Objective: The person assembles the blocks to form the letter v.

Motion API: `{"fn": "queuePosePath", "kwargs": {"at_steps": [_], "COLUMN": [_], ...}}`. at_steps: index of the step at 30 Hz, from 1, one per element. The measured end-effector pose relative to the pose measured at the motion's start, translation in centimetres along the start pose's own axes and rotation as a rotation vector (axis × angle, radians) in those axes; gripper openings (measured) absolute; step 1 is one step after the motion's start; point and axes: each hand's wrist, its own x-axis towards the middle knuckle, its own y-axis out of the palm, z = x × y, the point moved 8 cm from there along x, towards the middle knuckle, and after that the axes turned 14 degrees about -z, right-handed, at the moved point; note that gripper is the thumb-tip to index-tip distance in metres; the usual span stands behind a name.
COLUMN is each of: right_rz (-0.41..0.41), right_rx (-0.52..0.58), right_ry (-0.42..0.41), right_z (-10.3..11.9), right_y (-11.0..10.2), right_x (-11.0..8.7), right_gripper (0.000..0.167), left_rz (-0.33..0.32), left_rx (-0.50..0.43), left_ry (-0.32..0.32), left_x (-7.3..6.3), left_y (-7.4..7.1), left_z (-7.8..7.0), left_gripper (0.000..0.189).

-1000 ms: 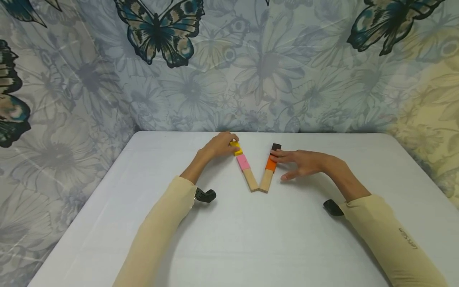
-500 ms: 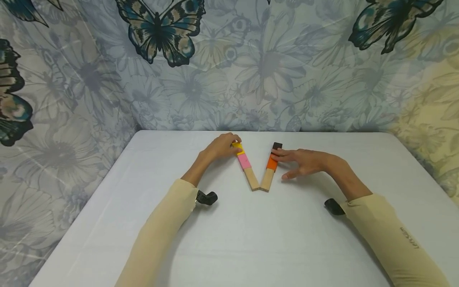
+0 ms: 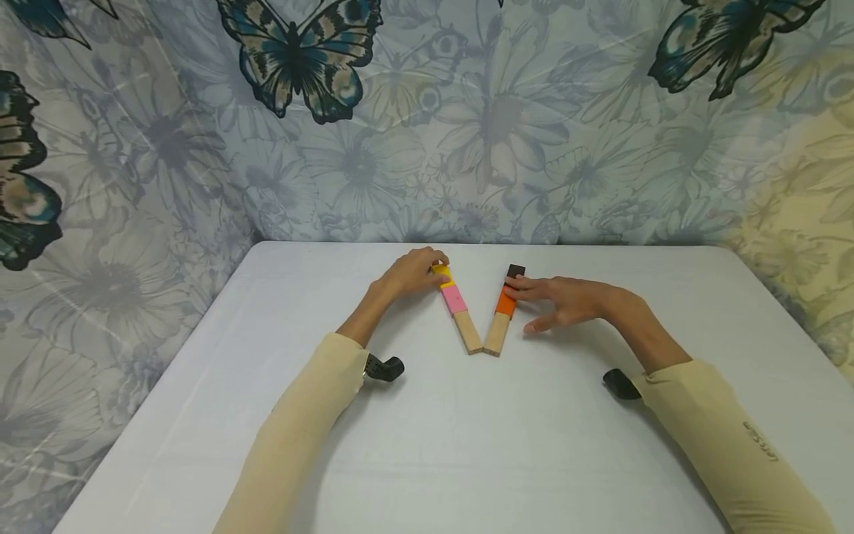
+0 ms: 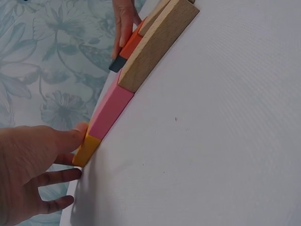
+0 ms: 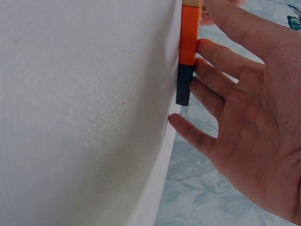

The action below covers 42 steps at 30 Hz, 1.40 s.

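Observation:
Wooden blocks lie end to end on the white table in a V. Its left arm runs from a plain wood block [image 3: 469,334] through a pink block [image 3: 455,300] to a yellow block [image 4: 87,150] at the far end. The right arm has another plain wood block [image 3: 496,335], an orange block [image 3: 505,306] and a black block [image 5: 184,84]. My left hand [image 3: 412,272] pinches the yellow block between thumb and finger, against the pink one. Fairly straight fingers of my right hand [image 3: 560,299] rest on the orange and black blocks, thumb apart from them.
The white table [image 3: 427,445] ends at a far edge just beyond the blocks. Behind it hangs a butterfly-and-flower patterned cloth [image 3: 400,170]. Dark wrist devices [image 3: 385,368] stick out from both sleeves.
The yellow block has moved slightly right and toward me, closing the gap to the pink block, with my left hand on it. My right hand stays on the orange and black blocks.

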Motion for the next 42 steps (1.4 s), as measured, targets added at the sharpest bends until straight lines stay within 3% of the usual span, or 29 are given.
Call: {"fn": "queuePosePath", "kwargs": {"at_steps": [14,31,37,42], "right_rz": [-0.02,-0.146,-0.117,-0.113], "right_rx": [-0.019,-0.108,-0.133,-0.13], "right_ry": [-0.04,-0.09,-0.042,-0.048], "right_z": [0.2,0.0,-0.4,-0.1], "right_y": [-0.3,-1.1,-0.8,-0.7], "right_x": [0.3,0.4,0.2,0.1], "right_gripper": [0.084,0.076,0.074,0.076], "left_rz": [0.003,0.013,0.028,0.031], "left_rx": [0.052,0.069,0.067,0.067], "left_ry": [-0.013,-0.019,-0.014,-0.018], "left_x": [-0.1,0.2,0.2,0.2], "left_y": [0.4,0.6,0.7,0.8], "left_z": [0.3,0.0,-0.1,0.0], "left_gripper": [0.042,0.047,0.044,0.044]}}
